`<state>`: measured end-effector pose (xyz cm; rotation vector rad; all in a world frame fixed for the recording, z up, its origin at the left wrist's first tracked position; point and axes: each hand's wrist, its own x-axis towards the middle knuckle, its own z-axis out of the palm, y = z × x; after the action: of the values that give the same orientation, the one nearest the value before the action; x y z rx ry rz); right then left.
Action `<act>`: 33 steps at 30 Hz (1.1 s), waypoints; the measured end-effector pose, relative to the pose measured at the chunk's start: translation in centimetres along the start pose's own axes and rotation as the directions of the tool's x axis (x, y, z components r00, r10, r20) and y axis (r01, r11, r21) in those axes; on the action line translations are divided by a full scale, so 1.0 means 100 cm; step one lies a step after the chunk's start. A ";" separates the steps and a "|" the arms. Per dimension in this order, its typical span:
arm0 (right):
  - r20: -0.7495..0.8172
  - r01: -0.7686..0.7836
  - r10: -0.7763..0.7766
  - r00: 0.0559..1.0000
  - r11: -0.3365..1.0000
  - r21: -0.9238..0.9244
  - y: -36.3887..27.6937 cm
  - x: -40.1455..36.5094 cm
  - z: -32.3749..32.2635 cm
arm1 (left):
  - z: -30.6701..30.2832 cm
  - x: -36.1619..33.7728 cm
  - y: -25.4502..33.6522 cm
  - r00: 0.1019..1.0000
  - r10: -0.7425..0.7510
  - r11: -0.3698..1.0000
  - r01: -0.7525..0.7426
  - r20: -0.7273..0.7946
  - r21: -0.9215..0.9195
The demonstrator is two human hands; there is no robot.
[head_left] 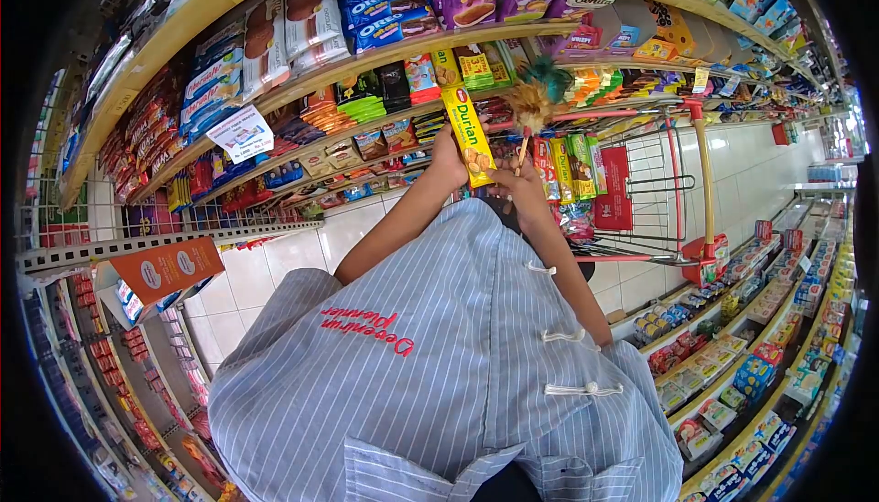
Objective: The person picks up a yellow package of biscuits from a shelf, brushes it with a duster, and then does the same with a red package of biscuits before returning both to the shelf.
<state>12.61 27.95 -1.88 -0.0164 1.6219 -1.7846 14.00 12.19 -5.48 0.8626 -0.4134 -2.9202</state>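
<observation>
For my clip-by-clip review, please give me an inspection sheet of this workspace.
Surface: shelf with wooden edge, densely stocked with packets
Job's things: yellow Durian pack, held; feather duster, stick at the right hand
Clutter: price card over the shelf front; orange box at left
Hands: left hand on the pack's side, right hand at its lower end
Cables: nothing seen
Surroundings: shopping cart, pale tiled floor

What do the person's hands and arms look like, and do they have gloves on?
No gloves: the left hand and right hand are bare, with no watch showing. The forearms are uncovered. The loose sleeves are blue-grey with thin white stripes, matching the shirt.
</observation>
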 end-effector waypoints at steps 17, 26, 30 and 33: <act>0.028 0.067 -0.077 0.997 0.960 0.273 0.007 0.034 0.015 | -0.001 -0.037 0.001 0.997 0.000 0.971 0.019 -0.082 0.238; 0.006 -0.001 0.000 1.000 0.994 0.112 -0.004 -0.006 -0.019 | -0.033 -0.013 0.004 0.998 0.040 0.993 -0.033 -0.054 0.116; -0.083 0.028 -0.026 0.996 0.999 0.018 0.011 -0.020 -0.069 | -0.022 -0.006 0.007 0.998 0.045 0.996 -0.042 -0.039 0.078; -0.251 0.045 -0.055 0.966 0.998 -0.048 0.029 -0.022 -0.112 | -0.020 0.010 0.008 0.994 0.093 0.990 -0.087 -0.058 0.108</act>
<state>10.49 38.84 -5.81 0.1578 1.8519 -1.8503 14.21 10.82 -7.41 0.9204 -0.5904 -2.8027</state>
